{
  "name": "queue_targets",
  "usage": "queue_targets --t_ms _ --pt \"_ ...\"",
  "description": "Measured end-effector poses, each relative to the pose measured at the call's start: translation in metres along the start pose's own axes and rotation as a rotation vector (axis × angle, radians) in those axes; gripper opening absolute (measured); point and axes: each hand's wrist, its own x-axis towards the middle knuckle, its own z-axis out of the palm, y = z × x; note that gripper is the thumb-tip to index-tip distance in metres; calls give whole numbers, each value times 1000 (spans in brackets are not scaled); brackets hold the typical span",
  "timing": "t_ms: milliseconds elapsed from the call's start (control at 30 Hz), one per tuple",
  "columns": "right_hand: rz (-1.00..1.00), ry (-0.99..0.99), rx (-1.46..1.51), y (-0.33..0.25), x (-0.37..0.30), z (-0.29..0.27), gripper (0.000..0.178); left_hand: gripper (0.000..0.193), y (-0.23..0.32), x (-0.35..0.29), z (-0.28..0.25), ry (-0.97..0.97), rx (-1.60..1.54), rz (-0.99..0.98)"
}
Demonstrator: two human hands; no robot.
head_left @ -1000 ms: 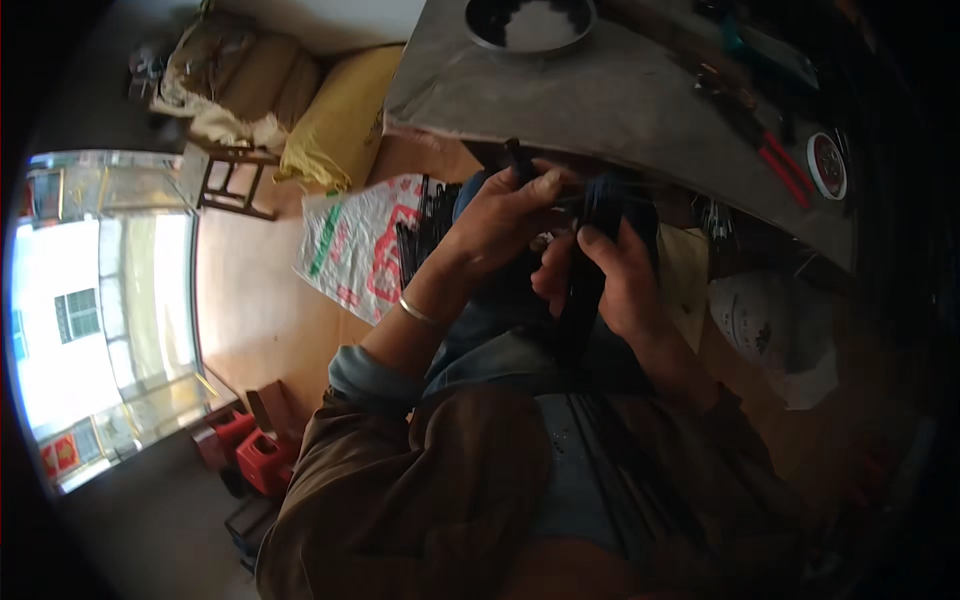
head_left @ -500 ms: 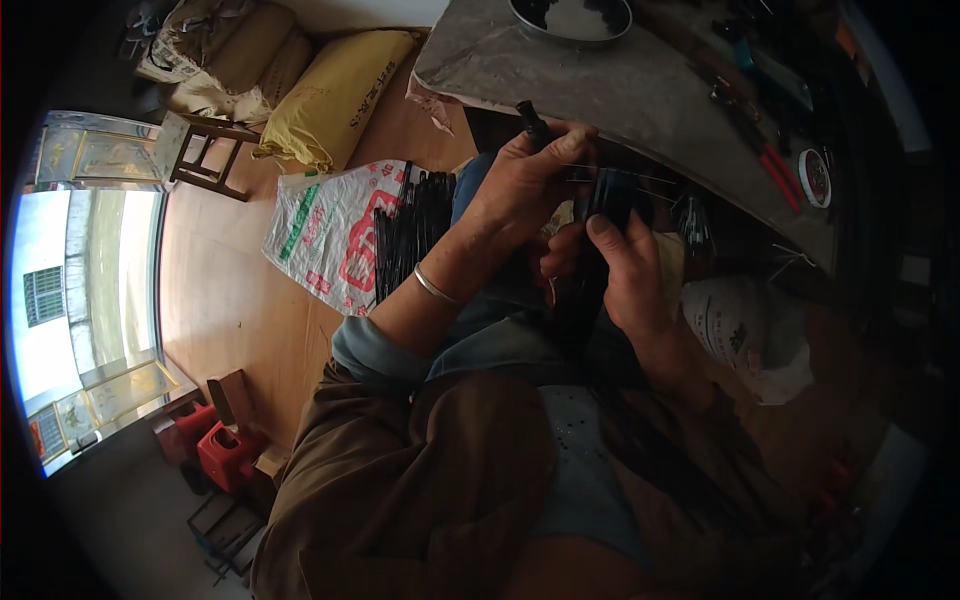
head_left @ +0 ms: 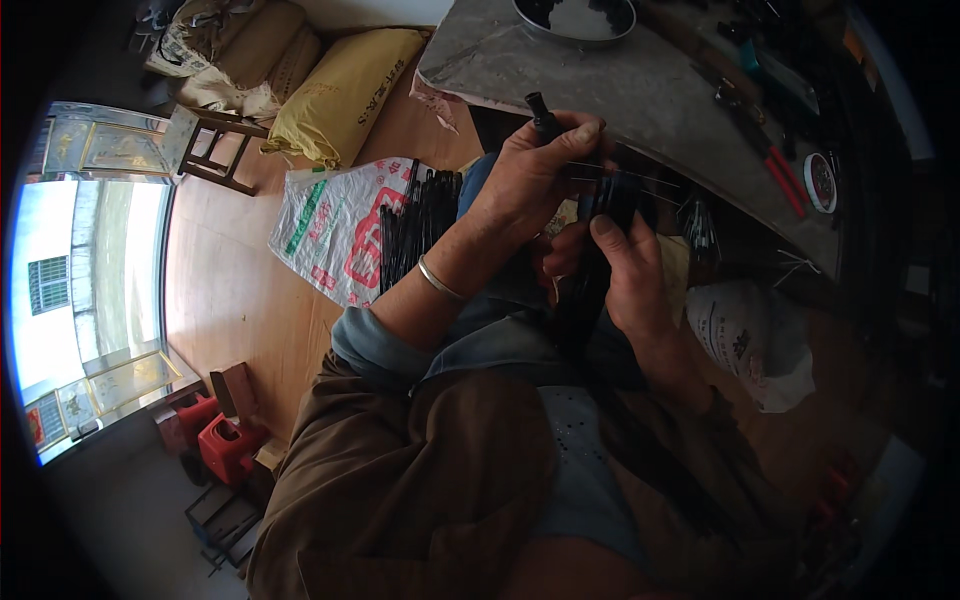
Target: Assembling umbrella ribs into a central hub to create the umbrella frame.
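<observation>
My left hand (head_left: 540,165) is closed round a dark-handled tool (head_left: 542,115), whose knobbed end sticks up above the fist. Thin metal rods (head_left: 650,180) reach rightward from beside those fingers, across the top of a bundle of long black strands (head_left: 590,295). Thumb up, my right hand (head_left: 632,265) grips this bundle just below the rods. The strands hang down over my lap toward the lower right. How the rods join the tool is too dark to make out. Left of my forearm, more black bundles (head_left: 425,215) lie on a white printed sack (head_left: 315,235).
A grey worktable (head_left: 640,100) lies ahead, bearing a metal bowl (head_left: 575,25), red-handled pliers (head_left: 785,182) and a round tin (head_left: 820,182). A yellow sack (head_left: 345,95) and a wooden stool (head_left: 215,150) stand far left. A white plastic bag (head_left: 750,340) sits at right, red objects (head_left: 230,445) lower left.
The whole view has shifted slightly. Both hands keep their grips on the tool and the black strands, with barely any visible movement.
</observation>
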Motion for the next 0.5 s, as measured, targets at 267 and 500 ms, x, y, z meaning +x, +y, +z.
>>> queue_targets --t_ms 267,500 --pt "3 8 -17 2 1 -3 29 18 -3 3 -7 -37 -7 -6" --pt "-4 13 -33 1 2 -2 28 21 -1 3 -7 -25 19 -9"
